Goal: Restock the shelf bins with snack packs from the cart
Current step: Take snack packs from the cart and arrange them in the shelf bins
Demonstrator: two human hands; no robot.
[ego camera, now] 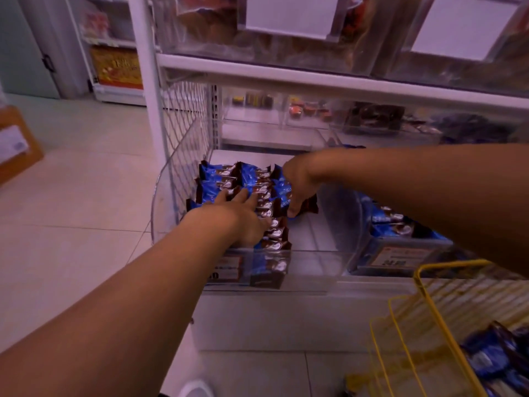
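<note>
Overhead, the upper shelf bins [286,53] are blurred, their contents unreadable, and the white label cards [289,15] show no legible text. The right hand [297,181] reaches into the clear bin [315,265] on the lowest shelf, its fingertips pinching a brown-and-blue snack pack [307,204] at the right edge of the rows of packs [229,179]. The left hand [240,216] lies flat on those rows, fingers straight. A neighbouring bin [400,253] to the right holds more packs. The yellow wire cart [423,310], near right, is cut off by the frame edge, with blue packs [492,359] inside.
</note>
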